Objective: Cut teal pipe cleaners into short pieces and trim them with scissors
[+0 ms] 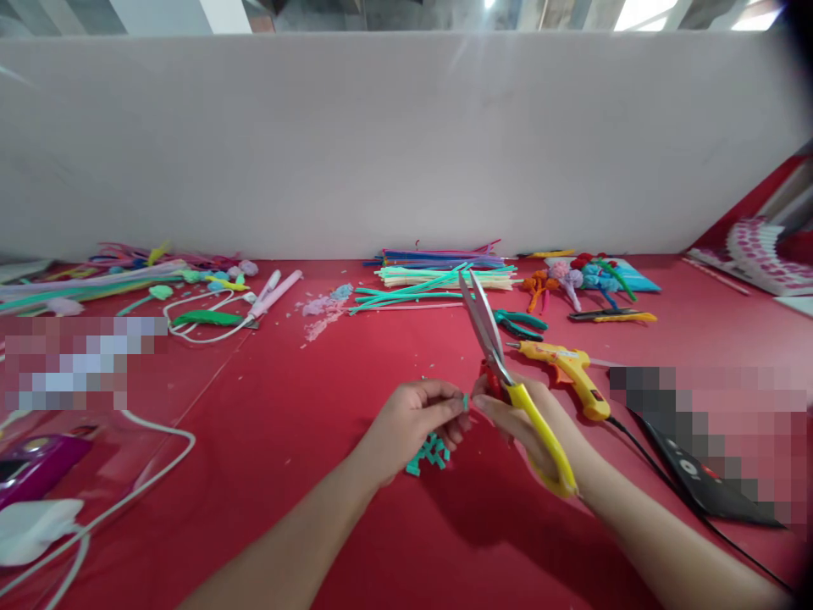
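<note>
My left hand [412, 422] pinches a small teal piece [466, 402], which looks like a cut bit of pipe cleaner, between thumb and fingers. Below that hand lies a little pile of cut teal pieces [429, 454], partly covered by it. Scissors [488, 330] with a yellow and red handle sit in my right hand [530, 428]. Their blades point up and away from me, slightly apart. The fingertips of my right hand are close to the teal piece; whether they touch it I cannot tell.
Bundled pipe cleaners [445, 275] lie along the white wall [406, 144]. To the right are pliers [521, 324], a yellow glue gun [568, 370] with its cord and fuzzy figures [575, 275]. At left lie a pink straightener-like tool [273, 296], cables and a purple device [41, 466].
</note>
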The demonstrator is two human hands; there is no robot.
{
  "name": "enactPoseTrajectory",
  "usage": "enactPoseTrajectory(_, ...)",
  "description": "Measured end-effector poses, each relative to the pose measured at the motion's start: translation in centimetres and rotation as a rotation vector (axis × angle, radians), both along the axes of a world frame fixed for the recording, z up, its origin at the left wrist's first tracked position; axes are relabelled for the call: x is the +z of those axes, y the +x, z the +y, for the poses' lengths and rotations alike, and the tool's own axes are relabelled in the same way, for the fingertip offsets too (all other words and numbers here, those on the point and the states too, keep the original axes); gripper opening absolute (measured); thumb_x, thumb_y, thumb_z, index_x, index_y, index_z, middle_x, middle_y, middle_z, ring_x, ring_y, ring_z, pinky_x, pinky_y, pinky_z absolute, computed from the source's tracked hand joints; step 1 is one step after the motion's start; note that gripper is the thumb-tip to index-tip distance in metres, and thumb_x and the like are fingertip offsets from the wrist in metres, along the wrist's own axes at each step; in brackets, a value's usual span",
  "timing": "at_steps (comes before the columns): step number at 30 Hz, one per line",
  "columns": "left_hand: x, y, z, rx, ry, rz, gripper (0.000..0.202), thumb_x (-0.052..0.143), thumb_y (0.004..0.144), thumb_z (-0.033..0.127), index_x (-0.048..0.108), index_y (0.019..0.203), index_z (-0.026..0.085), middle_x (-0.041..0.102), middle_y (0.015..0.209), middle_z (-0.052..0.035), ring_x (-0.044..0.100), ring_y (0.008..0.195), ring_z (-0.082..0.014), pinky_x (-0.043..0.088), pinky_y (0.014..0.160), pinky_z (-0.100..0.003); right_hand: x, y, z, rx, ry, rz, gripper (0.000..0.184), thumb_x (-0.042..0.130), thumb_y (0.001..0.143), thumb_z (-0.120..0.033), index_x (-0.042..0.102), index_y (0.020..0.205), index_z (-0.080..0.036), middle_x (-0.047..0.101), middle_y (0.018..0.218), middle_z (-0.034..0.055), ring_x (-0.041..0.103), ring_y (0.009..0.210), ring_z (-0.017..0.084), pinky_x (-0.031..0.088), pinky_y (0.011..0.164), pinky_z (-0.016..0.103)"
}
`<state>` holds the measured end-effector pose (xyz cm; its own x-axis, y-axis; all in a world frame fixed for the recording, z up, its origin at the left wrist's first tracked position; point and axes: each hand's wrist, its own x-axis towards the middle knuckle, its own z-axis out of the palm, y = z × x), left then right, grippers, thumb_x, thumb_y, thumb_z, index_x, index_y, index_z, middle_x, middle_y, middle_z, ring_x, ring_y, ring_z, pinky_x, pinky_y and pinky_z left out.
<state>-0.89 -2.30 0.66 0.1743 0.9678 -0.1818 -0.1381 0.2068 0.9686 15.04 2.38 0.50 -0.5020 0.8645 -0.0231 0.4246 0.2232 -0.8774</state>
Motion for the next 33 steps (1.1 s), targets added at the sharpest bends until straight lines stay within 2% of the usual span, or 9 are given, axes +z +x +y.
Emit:
enactPoseTrajectory(3, -0.1, 0.2, -0.1, -0.083, -0.018, 0.021, 0.017, 0.05, 0.073, 0.029, 0.058, 0.071, 0.014, 0.058, 0.065, -0.0044, 0.053, 0.052, -0.0102, 0.043, 0.05, -0.022, 0.6, 0.0, -0.3, 0.024, -0.122, 0.035, 0.015, 0.042, 0.073, -0.03, 0.045, 0.068, -0.017, 0.039, 0.048, -0.0067, 0.036, 0.042, 0.007, 0.031, 0.043, 0.019)
enactPoseTrajectory(5, -0.2, 0.3, -0.1, -0.091, -0.011, 0.04, 0.017, 0.051, 0.073, 0.03, 0.058, 0.07, 0.015, 0.058, 0.063, -0.0041, 0.053, 0.05, -0.01, 0.043, 0.05, -0.021, 0.9, 0.0, -0.3, 0.027, -0.134, 0.005, 0.013, 0.042, 0.072, -0.027, 0.043, 0.063, -0.017, 0.036, 0.046, -0.0069, 0.035, 0.042, 0.006, 0.028, 0.042, 0.018)
enactPoseTrajectory(10, -0.2, 0.7, -0.4, -0.01, 0.026, 0.165, 0.011, 0.054, 0.07, 0.026, 0.058, 0.068, 0.016, 0.053, 0.053, 0.0003, 0.05, 0.047, -0.0104, 0.041, 0.048, -0.022, 0.5, -0.3, -0.4, 0.003, -0.028, -0.051, 0.011, 0.043, 0.066, -0.021, 0.038, 0.056, -0.017, 0.032, 0.048, -0.0068, 0.032, 0.046, 0.006, 0.025, 0.042, 0.017)
enactPoseTrajectory(14, -0.1, 0.9, -0.6, 0.03, 0.028, 0.206, 0.009, 0.054, 0.068, 0.024, 0.056, 0.064, 0.016, 0.048, 0.047, 0.0025, 0.047, 0.044, -0.0095, 0.039, 0.045, -0.021, -0.1, -0.3, -0.3, -0.002, 0.054, -0.104, 0.013, 0.043, 0.067, -0.025, 0.039, 0.057, -0.018, 0.035, 0.051, -0.0054, 0.035, 0.049, 0.007, 0.026, 0.043, 0.017)
enactPoseTrajectory(17, 0.0, 0.5, -0.3, 0.124, 0.042, 0.143, 0.011, 0.055, 0.068, 0.025, 0.058, 0.067, 0.015, 0.051, 0.05, 0.0012, 0.047, 0.045, -0.0095, 0.04, 0.044, -0.021, -0.3, 0.1, -0.2, 0.014, 0.174, -0.219, 0.019, 0.045, 0.07, -0.034, 0.042, 0.062, -0.018, 0.04, 0.052, -0.005, 0.035, 0.047, 0.007, 0.023, 0.042, 0.019)
enactPoseTrajectory(22, 0.4, -0.9, 0.3, 0.411, 0.109, -0.083, 0.014, 0.059, 0.068, 0.023, 0.059, 0.075, 0.011, 0.06, 0.068, -0.0052, 0.052, 0.054, -0.0097, 0.043, 0.052, -0.022, -0.5, 0.8, -0.2, -0.052, 0.464, -0.506, 0.029, 0.049, 0.067, -0.047, 0.04, 0.062, -0.02, 0.045, 0.05, -0.0034, 0.04, 0.045, 0.01, 0.02, 0.044, 0.021)
enactPoseTrajectory(27, 1.0, -1.6, 0.4, 0.559, 0.167, -0.197, 0.008, 0.06, 0.067, 0.019, 0.059, 0.072, 0.014, 0.057, 0.059, -0.0007, 0.052, 0.055, -0.0099, 0.043, 0.051, -0.021, -1.2, 0.7, -0.5, -0.022, 0.515, -0.601, 0.031, 0.042, 0.072, -0.051, 0.041, 0.066, -0.02, 0.052, 0.056, 0.0005, 0.047, 0.048, 0.013, 0.021, 0.045, 0.022)
enactPoseTrajectory(33, 1.0, -1.5, 0.3, 0.589, 0.141, -0.232, 0.008, 0.06, 0.065, 0.019, 0.059, 0.07, 0.013, 0.058, 0.061, -0.0007, 0.053, 0.054, -0.0091, 0.043, 0.053, -0.021, -1.5, 0.5, -0.7, -0.007, 0.536, -0.637, 0.033, 0.039, 0.074, -0.052, 0.038, 0.064, -0.021, 0.051, 0.052, -0.0005, 0.047, 0.044, 0.013, 0.018, 0.043, 0.022)
